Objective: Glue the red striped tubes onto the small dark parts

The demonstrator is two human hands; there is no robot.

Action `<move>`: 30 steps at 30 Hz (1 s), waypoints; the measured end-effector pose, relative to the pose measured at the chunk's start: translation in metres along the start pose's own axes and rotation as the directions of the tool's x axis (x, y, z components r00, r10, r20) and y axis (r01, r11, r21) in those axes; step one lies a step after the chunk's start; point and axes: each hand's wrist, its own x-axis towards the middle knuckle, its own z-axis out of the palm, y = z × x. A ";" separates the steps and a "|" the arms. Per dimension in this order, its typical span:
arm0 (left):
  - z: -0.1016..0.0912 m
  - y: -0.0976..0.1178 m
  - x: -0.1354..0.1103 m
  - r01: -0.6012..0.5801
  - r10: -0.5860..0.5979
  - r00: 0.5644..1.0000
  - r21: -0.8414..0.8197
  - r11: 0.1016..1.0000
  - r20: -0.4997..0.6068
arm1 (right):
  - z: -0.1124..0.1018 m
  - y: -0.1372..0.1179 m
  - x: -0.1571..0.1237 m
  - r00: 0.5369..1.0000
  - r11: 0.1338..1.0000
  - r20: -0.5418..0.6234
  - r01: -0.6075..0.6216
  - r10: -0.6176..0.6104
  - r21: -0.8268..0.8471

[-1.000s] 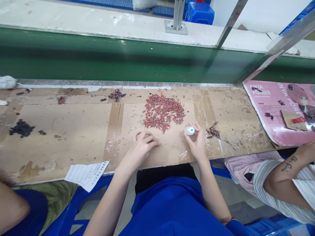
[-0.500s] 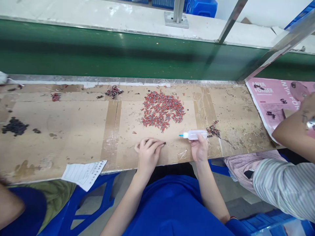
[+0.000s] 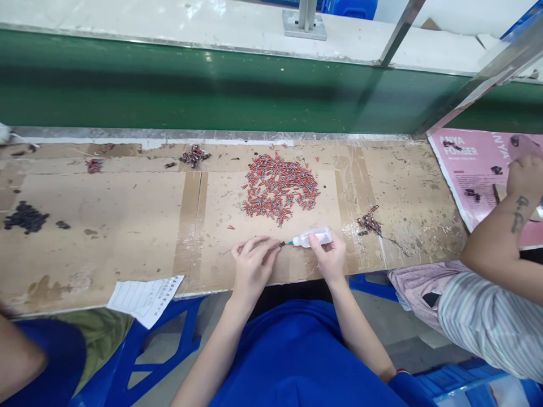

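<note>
Between the thumb and fingers of my left hand (image 3: 253, 261) is a small dark piece (image 3: 282, 244), its exact kind too small to make out. My right hand (image 3: 331, 257) grips a clear plastic squeeze bottle (image 3: 314, 237), tilted nearly flat and pointing left. The bottle's blue needle tip (image 3: 291, 243) is at the dark piece; whether they touch I cannot tell. Beyond both hands lies a wide heap of small red parts with metallic ends (image 3: 280, 186). One loose red part (image 3: 231, 227) rests nearer my left hand.
Cardboard (image 3: 148, 226) covers the bench. Black pieces (image 3: 26, 217) are piled at left, with mixed clusters at the back (image 3: 194, 156) and right (image 3: 370, 220). A paper slip (image 3: 146, 299) overhangs the front edge. Co-workers sit on both sides; one's arm (image 3: 504, 220) reaches over a pink sheet (image 3: 456, 169).
My right hand has brought the squeeze bottle left, so its tip now meets or nearly meets the dark piece. My left hand has barely shifted. The right-hand co-worker's arm has moved.
</note>
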 end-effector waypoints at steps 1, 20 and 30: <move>0.000 0.000 0.000 -0.005 0.005 1.000 0.003 1.000 0.001 | 0.000 0.001 0.000 1.000 1.000 0.005 0.005 -0.004 -0.017; -0.005 0.002 0.004 0.085 -0.090 0.993 0.058 0.995 0.082 | 0.000 0.006 -0.001 0.996 0.996 0.039 0.079 -0.078 -0.037; -0.008 0.006 0.012 0.236 -0.232 0.962 -0.014 0.972 0.142 | 0.000 0.002 0.000 0.996 0.996 0.004 0.085 -0.085 -0.014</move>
